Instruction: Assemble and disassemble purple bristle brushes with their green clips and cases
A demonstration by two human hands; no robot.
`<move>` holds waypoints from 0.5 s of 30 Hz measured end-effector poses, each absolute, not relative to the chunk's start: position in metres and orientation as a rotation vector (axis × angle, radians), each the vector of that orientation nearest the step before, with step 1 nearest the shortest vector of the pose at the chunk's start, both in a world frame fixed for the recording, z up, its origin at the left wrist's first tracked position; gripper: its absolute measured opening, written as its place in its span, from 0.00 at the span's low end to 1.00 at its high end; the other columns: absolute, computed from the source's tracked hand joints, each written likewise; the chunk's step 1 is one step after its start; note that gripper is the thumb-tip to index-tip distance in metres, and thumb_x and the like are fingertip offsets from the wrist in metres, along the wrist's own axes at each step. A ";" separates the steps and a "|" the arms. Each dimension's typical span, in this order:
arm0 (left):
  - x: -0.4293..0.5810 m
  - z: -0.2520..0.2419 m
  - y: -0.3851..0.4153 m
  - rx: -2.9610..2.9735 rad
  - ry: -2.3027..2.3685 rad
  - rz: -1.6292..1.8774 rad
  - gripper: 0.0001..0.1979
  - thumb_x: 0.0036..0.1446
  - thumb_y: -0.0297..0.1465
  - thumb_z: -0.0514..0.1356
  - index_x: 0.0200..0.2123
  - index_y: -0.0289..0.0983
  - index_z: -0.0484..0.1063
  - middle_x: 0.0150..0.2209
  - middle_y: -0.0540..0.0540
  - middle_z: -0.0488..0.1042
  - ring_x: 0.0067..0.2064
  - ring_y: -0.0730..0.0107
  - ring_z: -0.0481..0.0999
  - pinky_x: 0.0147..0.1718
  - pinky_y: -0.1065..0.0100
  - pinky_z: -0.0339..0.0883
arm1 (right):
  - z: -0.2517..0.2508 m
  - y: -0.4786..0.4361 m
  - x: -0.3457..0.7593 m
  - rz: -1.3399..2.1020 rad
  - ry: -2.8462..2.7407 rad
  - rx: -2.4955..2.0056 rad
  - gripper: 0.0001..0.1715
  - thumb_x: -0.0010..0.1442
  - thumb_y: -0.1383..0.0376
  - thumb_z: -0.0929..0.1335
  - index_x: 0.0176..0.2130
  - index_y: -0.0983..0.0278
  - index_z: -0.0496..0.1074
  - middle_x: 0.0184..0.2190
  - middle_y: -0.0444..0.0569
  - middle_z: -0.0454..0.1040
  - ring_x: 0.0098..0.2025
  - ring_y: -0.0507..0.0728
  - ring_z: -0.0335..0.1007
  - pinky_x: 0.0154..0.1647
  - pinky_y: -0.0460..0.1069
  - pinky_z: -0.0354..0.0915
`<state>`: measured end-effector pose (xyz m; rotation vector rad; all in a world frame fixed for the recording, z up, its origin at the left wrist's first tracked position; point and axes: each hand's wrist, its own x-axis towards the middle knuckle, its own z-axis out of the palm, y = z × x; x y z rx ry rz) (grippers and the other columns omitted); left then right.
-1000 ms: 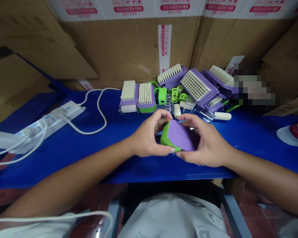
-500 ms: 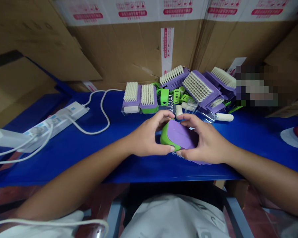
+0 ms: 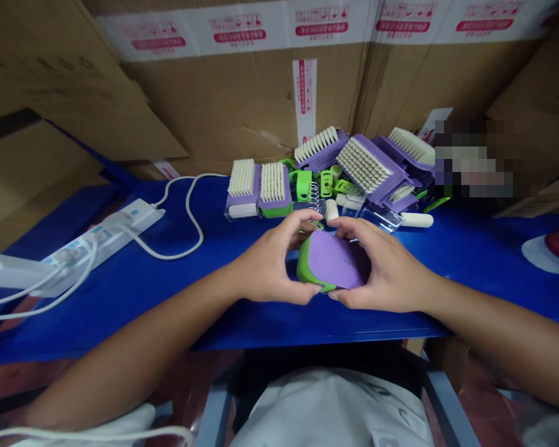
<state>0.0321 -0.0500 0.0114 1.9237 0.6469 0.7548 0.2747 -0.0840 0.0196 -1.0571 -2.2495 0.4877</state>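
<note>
Rotated slightly since the earlier view, the purple-and-green brush block [image 3: 333, 261] sat between the left hand [image 3: 272, 261] and right hand [image 3: 384, 270], their fingers curled round it in a firm grasp, over a blue bench [image 3: 270, 329]. Assembly seemed the step in hand; the next move seemed to call for seating its parts. Beyond the block lay a coil spring [image 3: 313, 194] and a heap of bristle brushes [image 3: 363, 162]; farther behind it, cartons [image 3: 242, 93] bore red printing too small to read.

Dim, even light, soft shadows, warped wide-angle edges
</note>
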 end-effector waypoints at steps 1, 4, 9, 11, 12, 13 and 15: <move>0.032 0.012 -0.050 1.970 0.642 0.753 0.47 0.44 0.33 0.74 0.64 0.44 0.55 0.56 0.40 0.72 0.56 0.51 0.78 0.58 0.52 0.72 | 0.021 -0.084 0.274 0.503 -2.249 -1.059 0.51 0.47 0.54 0.79 0.64 0.61 0.60 0.54 0.58 0.76 0.50 0.67 0.79 0.48 0.59 0.76; 0.032 0.011 -0.050 2.091 0.664 0.747 0.50 0.42 0.35 0.73 0.66 0.43 0.54 0.56 0.39 0.74 0.56 0.48 0.79 0.57 0.49 0.71 | 0.024 -0.085 0.274 0.600 -2.249 -1.075 0.51 0.47 0.56 0.78 0.64 0.59 0.58 0.49 0.53 0.78 0.44 0.64 0.80 0.42 0.57 0.75; 0.032 0.009 -0.049 2.193 0.680 0.731 0.50 0.42 0.36 0.73 0.67 0.44 0.53 0.53 0.40 0.76 0.54 0.46 0.81 0.51 0.52 0.74 | 0.025 -0.087 0.274 0.694 -2.218 -1.088 0.52 0.47 0.58 0.79 0.64 0.57 0.56 0.46 0.51 0.79 0.44 0.64 0.81 0.42 0.57 0.76; 0.033 0.009 -0.049 2.216 0.649 0.759 0.51 0.42 0.36 0.73 0.67 0.45 0.53 0.54 0.40 0.76 0.55 0.46 0.80 0.51 0.53 0.75 | 0.024 -0.089 0.274 0.694 -2.199 -1.076 0.55 0.47 0.58 0.79 0.65 0.56 0.54 0.47 0.51 0.79 0.45 0.65 0.81 0.41 0.57 0.77; 0.033 0.008 -0.049 2.224 0.632 0.780 0.51 0.42 0.36 0.73 0.67 0.44 0.54 0.55 0.40 0.76 0.56 0.46 0.79 0.51 0.54 0.75 | 0.024 -0.091 0.274 0.677 -2.193 -1.072 0.56 0.46 0.58 0.79 0.66 0.56 0.53 0.47 0.51 0.79 0.46 0.65 0.82 0.41 0.57 0.78; 0.034 0.008 -0.049 2.229 0.616 0.801 0.50 0.42 0.36 0.73 0.67 0.44 0.55 0.55 0.40 0.75 0.57 0.46 0.79 0.52 0.54 0.75 | 0.024 -0.092 0.274 0.653 -2.191 -1.070 0.57 0.46 0.58 0.79 0.66 0.56 0.53 0.47 0.51 0.79 0.47 0.66 0.82 0.41 0.58 0.78; 0.034 0.007 -0.050 2.236 0.589 0.829 0.49 0.42 0.36 0.73 0.66 0.44 0.56 0.57 0.40 0.75 0.57 0.48 0.79 0.53 0.55 0.75 | 0.023 -0.093 0.275 0.614 -2.200 -1.065 0.59 0.46 0.58 0.79 0.68 0.57 0.51 0.48 0.52 0.79 0.48 0.67 0.82 0.42 0.59 0.79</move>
